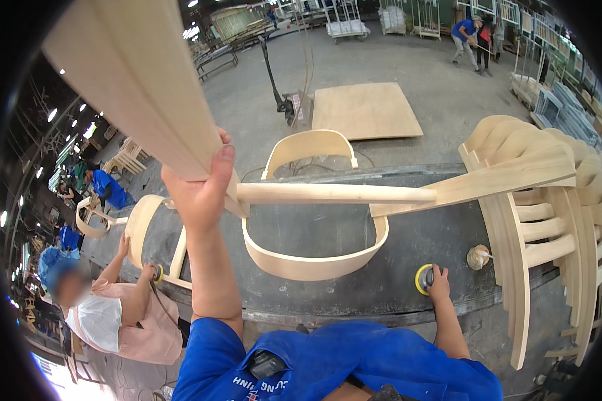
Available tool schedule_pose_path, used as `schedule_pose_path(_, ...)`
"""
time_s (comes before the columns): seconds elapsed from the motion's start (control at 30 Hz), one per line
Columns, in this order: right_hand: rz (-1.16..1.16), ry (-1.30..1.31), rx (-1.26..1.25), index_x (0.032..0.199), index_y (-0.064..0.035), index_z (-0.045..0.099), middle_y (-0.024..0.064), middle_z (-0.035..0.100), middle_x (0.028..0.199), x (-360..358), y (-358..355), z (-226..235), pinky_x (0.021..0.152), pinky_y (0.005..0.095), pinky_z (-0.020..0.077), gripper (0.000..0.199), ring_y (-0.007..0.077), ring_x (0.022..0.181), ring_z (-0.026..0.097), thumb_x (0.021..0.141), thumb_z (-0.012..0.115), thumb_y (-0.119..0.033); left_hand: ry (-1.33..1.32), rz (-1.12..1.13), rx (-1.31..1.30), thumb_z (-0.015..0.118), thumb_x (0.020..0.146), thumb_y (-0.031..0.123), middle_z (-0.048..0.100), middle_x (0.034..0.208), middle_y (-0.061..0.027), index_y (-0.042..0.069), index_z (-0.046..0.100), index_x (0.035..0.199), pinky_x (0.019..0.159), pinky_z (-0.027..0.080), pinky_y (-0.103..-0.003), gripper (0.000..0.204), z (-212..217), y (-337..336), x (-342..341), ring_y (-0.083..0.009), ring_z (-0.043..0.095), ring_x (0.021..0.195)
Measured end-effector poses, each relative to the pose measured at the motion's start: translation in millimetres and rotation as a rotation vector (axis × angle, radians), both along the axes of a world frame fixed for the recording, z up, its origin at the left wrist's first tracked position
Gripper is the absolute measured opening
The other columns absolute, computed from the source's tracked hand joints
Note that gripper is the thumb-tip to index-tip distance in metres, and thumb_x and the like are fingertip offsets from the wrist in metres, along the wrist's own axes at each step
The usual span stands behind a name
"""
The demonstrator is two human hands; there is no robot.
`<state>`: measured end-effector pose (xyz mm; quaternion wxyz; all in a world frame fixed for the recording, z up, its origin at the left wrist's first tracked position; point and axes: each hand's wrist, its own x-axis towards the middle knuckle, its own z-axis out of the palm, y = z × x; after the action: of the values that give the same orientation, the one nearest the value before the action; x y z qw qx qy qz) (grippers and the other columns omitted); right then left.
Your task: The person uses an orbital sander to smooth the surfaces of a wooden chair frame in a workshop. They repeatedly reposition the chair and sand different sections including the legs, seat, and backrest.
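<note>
My left hand point(206, 184) is closed round a thick pale leg of a wooden chair frame point(318, 267), which is tilted over the dark worktable point(281, 297). A round rail joins that leg to another on the right, and a curved wooden band hangs below the rail. The leg in my grip rises close to the camera at the upper left. Low on the right, my right hand point(439, 284) is wrapped round a small round power sander point(424, 279) with a yellow pad edge. The sander rests at the tabletop, apart from the frame.
A small glue-stained jar point(478, 257) stands right of the sander. Stacked chair frames point(535, 227) crowd the right end. Another curved wooden piece point(311, 150) is at the far edge. At left, a co-worker point(124, 307) sands a similar frame. A plywood sheet point(364, 110) and pallet jack point(284, 100) lie beyond.
</note>
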<state>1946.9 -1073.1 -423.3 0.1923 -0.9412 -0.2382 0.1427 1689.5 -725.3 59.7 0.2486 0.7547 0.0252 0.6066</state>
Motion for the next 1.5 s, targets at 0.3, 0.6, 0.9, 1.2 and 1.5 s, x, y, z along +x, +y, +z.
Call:
schedule_pose_path(0.3,0.021,-0.096,-0.215,0.136,-0.0161,0.040,0.0197,0.036,0.137,-15,39,81,0.094,0.0444,0.0465,0.083,0.0422,0.111,0.053,0.064,0.080,-0.008,0.049,-0.026,-0.087,0.076,0.069,0.010,0.065,0.086,-0.0054,0.002,0.059,0.105,0.070,0.049,-0.027,0.041,10,-4,32,-0.0126,0.062,0.078)
schedule_pose_path(0.6,0.542,-0.659,0.851,0.122,-0.0022,0.052,0.0192,0.054,0.121,-39,187,323,0.093,0.0433,0.0430,0.073,0.0378,0.111,0.052,0.061,0.085,-0.023,0.117,-0.014,0.138,0.080,0.066,0.026,0.064,0.101,-0.0122,0.001,0.056,0.115,0.082,0.049,-0.033,0.060,23,-34,58,-0.0223,0.063,0.094)
schedule_pose_path(0.9,0.508,-0.495,0.620,0.078,-0.0065,0.058,0.0132,0.064,0.075,-38,236,329,0.062,0.0406,0.0481,0.044,0.0345,0.071,0.063,0.060,0.085,-0.037,0.034,-0.028,-0.416,0.069,0.083,0.020,0.034,0.144,-0.0184,0.004,0.029,0.144,0.107,0.033,-0.043,0.075,-150,74,-29,-0.0315,0.035,0.133)
schedule_pose_path(1.2,0.559,-0.557,0.780,0.089,-0.0059,0.063,0.0155,0.065,0.077,-32,241,319,0.064,0.0410,0.0487,0.038,0.0365,0.073,0.063,0.068,0.080,-0.032,0.162,-0.325,-1.587,0.033,0.099,0.053,0.047,0.137,-0.0188,-0.002,0.034,0.140,0.106,0.035,-0.042,0.069,-448,38,-109,-0.0303,0.045,0.127)
schedule_pose_path(1.5,0.435,-0.269,1.061,0.103,0.0025,0.061,0.0118,0.068,0.087,-36,254,360,0.072,0.0342,0.0493,0.043,0.0221,0.078,0.064,0.079,0.076,-0.030,0.097,0.235,-1.240,0.044,0.098,0.047,0.064,0.111,-0.0133,-0.006,0.057,0.119,0.087,0.044,-0.032,0.059,-258,75,-165,-0.0191,0.058,0.100)
